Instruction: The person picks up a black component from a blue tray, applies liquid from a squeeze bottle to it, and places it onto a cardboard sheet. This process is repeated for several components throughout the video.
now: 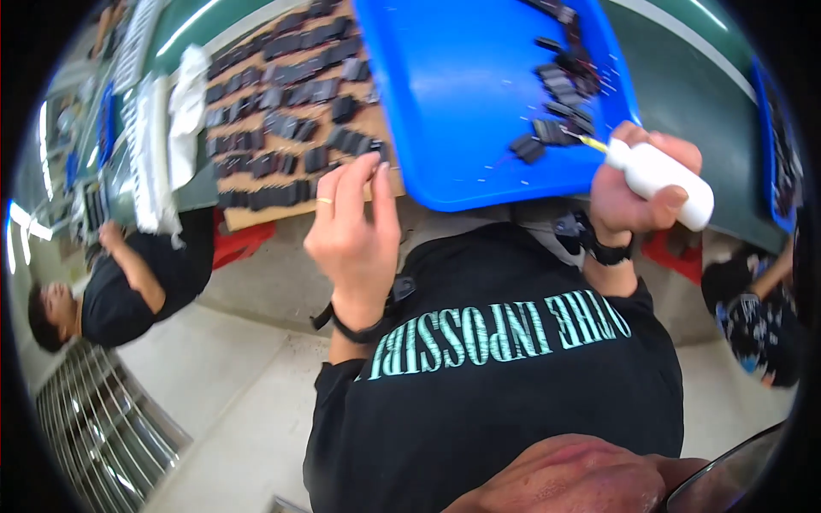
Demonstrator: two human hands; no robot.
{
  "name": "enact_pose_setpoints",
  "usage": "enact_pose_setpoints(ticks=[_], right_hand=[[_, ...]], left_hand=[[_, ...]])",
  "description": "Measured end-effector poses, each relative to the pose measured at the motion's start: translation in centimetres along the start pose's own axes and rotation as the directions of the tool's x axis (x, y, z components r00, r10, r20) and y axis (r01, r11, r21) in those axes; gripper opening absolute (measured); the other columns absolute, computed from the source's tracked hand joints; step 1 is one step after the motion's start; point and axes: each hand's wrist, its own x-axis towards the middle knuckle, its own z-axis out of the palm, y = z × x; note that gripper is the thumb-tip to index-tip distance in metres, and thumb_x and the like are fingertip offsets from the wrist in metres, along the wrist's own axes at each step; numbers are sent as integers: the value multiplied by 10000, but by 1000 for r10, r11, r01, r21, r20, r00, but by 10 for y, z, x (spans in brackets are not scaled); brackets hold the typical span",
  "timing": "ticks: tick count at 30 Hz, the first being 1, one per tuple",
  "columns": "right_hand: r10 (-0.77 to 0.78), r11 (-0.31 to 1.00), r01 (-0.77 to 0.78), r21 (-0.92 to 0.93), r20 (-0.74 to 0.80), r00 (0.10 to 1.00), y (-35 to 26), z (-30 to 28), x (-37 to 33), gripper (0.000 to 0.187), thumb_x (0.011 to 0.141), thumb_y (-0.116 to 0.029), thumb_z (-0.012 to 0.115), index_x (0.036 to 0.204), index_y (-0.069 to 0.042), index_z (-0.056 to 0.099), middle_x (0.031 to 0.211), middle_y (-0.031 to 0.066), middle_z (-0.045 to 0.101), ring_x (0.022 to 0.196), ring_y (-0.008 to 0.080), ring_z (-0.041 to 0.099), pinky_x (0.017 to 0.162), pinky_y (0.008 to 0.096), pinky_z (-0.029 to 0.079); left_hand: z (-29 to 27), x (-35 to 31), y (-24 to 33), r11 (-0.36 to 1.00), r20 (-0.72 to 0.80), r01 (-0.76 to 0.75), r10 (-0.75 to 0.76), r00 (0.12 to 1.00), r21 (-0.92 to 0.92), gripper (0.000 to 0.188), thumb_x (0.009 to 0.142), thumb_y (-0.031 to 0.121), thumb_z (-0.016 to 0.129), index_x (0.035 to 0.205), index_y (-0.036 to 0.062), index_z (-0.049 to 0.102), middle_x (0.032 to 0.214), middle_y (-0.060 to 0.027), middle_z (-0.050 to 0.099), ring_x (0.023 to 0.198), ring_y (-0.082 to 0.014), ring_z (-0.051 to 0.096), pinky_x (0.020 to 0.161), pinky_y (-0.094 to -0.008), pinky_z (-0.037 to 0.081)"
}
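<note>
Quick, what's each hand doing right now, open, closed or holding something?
Left hand: fingertips at a black block; whether it's gripped can't be told.
Right hand: closed, holding the white bottle.

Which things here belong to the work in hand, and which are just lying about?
In the work:
- white bottle, in the right hand
- dark blocks on cardboard, at the left hand's fingertips
- blue tray holding dark pieces

Apparently just about:
- crumpled white material
- floor grating
</note>
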Motion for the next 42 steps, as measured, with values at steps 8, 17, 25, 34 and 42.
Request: enact_pose_setpoints(ticks=[8, 17, 25, 34, 42], right_hand=[[245, 967, -218, 131, -251, 936, 4, 5, 0, 516, 864, -540, 516, 922, -29, 552, 701, 85, 534, 620, 203, 534, 605, 328, 429], [299, 952, -284, 118, -144, 943, 3, -22, 2, 497, 847, -515, 515, 922, -29, 588, 766, 94, 562, 718, 205, 578, 659, 332, 449], [253, 964, -266, -27, -232, 939, 2, -3, 0, 615, 863, -604, 535, 1030, -14, 579, 727, 69, 533, 626, 161, 541, 612, 275, 439], [211, 976, -210, -63, 1, 978, -8, 3, 3, 724, 860, -585, 588, 1277, -5, 475, 682, 22, 438, 550, 115, 390, 557, 256, 367], [353, 933, -351, 78, -8, 936, -22, -88, 41, 613, 928, -423, 536, 1289, 65, 453, 700, -4, 443, 589, 76, 386, 552, 266, 346]], left_hand=[[24, 16, 52, 939, 252, -314, 340, 906, -138, 102, 804, 103, 681, 896, 102, 639, 817, -43, 606, 730, -216, 612, 587, -323, 481], [-14, 27, -35, 984, 118, -58, 39, 992, 167, 171, 779, 89, 694, 943, 111, 652, 851, -47, 593, 793, -250, 575, 676, -351, 488], [2, 25, -38, 977, 149, -109, 81, 985, 186, 167, 778, 91, 693, 938, 74, 650, 939, -67, 603, 880, -258, 561, 710, -368, 488], [10, 16, -41, 987, 151, -125, 108, 983, 104, 190, 773, 62, 675, 959, 60, 637, 942, -74, 597, 886, -256, 560, 720, -363, 485], [2, 12, -40, 973, 180, -153, 122, 976, 171, 211, 765, 40, 660, 970, 70, 622, 922, -74, 587, 868, -260, 546, 732, -362, 478]])
